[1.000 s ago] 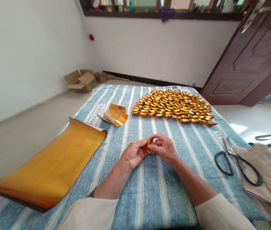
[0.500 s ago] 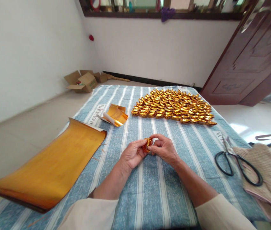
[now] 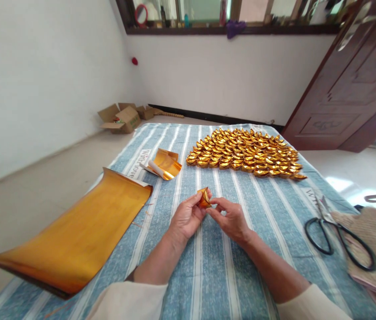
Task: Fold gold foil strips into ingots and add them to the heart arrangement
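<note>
Between my hands, above the striped cloth, is a small folded piece of gold foil paper point(image 3: 204, 198) with a pointed upper corner. My left hand point(image 3: 188, 215) grips its left side between thumb and fingers. The thumb and forefinger of my right hand point(image 3: 229, 217) pinch its lower right corner. Beyond my hands, many folded gold paper ingots point(image 3: 246, 153) stand in close rows. A large stack of gold foil sheets point(image 3: 77, 231) lies to the left, its edges curling up. A few smaller curled foil sheets point(image 3: 166, 164) rest ahead of it.
Black-handled scissors point(image 3: 341, 242) lie on the right, partly over a beige towel point(image 3: 370, 240). The blue and white striped cloth point(image 3: 214, 284) covers the table. An open cardboard box point(image 3: 121, 119) sits on the floor at the far left. A brown door point(image 3: 341, 84) stands at the right.
The foil piece has turned in my hands and now shows a flatter, pointed face. My right fingers have shifted down to its lower corner. The whole view has shifted slightly.
</note>
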Tool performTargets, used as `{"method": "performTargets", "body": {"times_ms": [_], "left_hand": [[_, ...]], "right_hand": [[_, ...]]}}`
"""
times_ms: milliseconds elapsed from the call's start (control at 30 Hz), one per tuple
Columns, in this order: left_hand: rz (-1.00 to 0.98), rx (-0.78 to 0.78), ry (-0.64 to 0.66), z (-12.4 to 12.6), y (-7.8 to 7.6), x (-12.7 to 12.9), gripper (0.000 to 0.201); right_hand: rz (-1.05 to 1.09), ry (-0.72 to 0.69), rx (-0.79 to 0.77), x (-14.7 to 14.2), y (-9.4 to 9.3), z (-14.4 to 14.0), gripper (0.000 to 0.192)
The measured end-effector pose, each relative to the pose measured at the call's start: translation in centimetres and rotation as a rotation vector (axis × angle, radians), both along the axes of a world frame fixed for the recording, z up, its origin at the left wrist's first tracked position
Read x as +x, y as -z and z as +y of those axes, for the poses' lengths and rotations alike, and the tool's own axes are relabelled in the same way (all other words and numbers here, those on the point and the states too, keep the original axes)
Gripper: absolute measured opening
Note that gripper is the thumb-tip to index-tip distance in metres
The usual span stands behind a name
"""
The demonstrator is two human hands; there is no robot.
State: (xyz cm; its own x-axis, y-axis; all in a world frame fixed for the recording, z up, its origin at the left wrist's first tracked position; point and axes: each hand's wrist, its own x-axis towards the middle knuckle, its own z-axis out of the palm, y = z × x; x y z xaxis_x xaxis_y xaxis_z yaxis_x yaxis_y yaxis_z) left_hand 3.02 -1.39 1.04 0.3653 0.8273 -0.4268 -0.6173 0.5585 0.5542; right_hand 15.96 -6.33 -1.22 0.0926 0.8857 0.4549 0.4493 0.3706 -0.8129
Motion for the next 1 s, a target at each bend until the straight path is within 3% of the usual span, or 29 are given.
{"method": "performTargets", "body": {"times_ms": [300, 1000], "left_hand": [[-0.051, -0.046, 0.015, -0.3, -0.2, 0.0, 0.021], [0.166, 0.064, -0.028, -1.0, 0.5, -0.2, 0.005]], "right_hand": [[0.085, -0.002, -0.074, 0.2, 0.0, 0.2, 0.011], [0.143, -0.047, -0.185, 1.6, 0.7, 0.7, 0.012]]}}
